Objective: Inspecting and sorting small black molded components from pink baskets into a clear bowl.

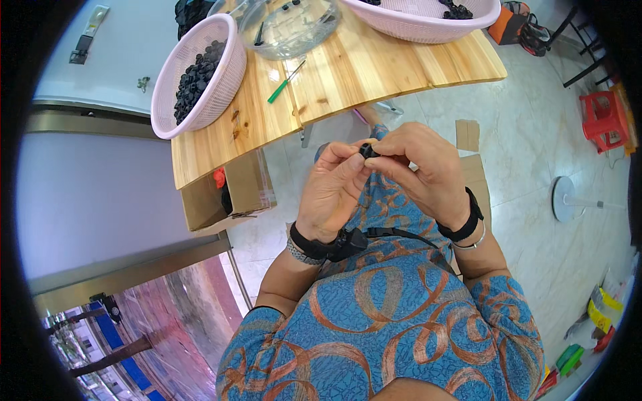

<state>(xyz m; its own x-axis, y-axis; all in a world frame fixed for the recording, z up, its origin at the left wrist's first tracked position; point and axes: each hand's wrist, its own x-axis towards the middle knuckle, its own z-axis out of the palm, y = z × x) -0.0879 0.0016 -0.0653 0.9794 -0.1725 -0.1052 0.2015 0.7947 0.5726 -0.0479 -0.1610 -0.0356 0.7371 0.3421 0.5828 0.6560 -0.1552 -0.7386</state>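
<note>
A small black rounded part is pinched between the fingertips of both hands, over my lap and just off the table's near edge. My left hand grips it from the left, thumb on top. From the other side, my right hand holds it with thumb and forefinger. Fingers cover most of the part, so its exact kind cannot be made out. Many similar black pieces fill a pink mesh basket at the table's left. A green-handled screwdriver lies on the wood beyond my hands.
The wooden table also bears a clear plastic tray and a second pink basket with a few black pieces. An open cardboard box stands under the left side. A red stool is at the far right.
</note>
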